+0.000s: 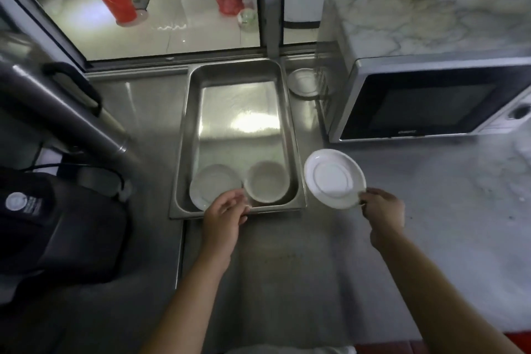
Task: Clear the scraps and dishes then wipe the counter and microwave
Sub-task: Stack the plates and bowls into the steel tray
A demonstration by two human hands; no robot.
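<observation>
Two white dishes lie at the near end of the steel tray point(290, 135): a plate point(211, 185) on the left and a bowl point(268, 181) touching it on the right. The left hand point(225, 214) reaches over the tray's near rim, fingers curled at the plate's near edge; whether it actually grips the plate cannot be told. Just right of the tray, the right hand point(383, 208) pinches the near-right rim of a second white plate point(334, 178), held tilted above the counter point(287, 267). Farther right stands the microwave point(425, 100), with a small saucer point(303, 82) between its left side and the tray's far corner. A black appliance point(57, 224) sits at near left.
</observation>
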